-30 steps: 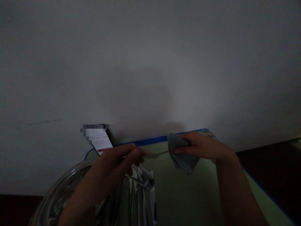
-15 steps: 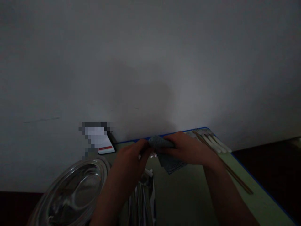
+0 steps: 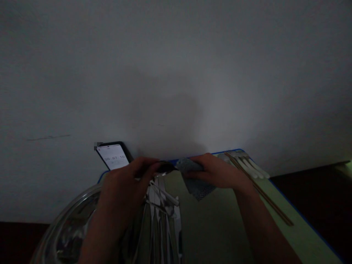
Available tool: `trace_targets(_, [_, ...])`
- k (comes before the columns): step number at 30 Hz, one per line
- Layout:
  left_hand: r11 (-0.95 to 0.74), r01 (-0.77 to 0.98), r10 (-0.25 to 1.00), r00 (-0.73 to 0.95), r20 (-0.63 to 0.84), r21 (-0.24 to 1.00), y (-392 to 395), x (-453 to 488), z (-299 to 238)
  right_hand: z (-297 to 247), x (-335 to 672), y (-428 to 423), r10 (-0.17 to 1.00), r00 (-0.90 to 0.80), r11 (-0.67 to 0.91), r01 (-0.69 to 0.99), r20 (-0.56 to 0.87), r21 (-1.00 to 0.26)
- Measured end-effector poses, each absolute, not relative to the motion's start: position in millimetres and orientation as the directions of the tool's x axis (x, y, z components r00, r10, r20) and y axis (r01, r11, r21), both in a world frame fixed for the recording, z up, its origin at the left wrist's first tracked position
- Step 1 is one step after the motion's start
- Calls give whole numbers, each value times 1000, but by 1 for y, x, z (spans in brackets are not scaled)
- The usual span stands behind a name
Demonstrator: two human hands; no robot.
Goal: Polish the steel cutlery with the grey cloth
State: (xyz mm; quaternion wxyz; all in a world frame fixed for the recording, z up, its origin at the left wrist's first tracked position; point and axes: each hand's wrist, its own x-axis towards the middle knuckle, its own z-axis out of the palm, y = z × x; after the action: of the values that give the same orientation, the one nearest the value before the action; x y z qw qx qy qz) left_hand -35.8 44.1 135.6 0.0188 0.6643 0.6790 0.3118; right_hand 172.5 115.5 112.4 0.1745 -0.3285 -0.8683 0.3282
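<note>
The step in hand appears to be wiping what looks like a spoon (image 3: 166, 167): the left hand (image 3: 123, 187) pinches its bowl end, while the right hand (image 3: 214, 170) grasps a folded grey cloth (image 3: 196, 185) around the other end. The spoon bridges both grips above the green tabletop (image 3: 217, 227), beyond the loose cutlery (image 3: 162, 223). The next stroke calls for a steady left pinch and light cloth pressure.

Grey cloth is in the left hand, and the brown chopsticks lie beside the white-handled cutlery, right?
Wrong hand: the head view shows the grey cloth in the right hand. The brown chopsticks do lie beside the white-handled cutlery.
</note>
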Motion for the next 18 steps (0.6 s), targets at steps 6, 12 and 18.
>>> trace_targets(6, [87, 866, 857, -317, 406, 493, 34, -58, 147, 118, 209, 121, 776, -629, 486, 543, 52, -685])
trace_targets(12, [12, 856, 875, -259, 409, 516, 39, -43, 142, 123, 210, 116, 782, -622, 485, 552, 54, -678])
trace_targets(18, [-124, 850, 881, -143, 451, 512, 42, -39, 137, 128, 199, 112, 721, -693, 497, 528, -11, -688])
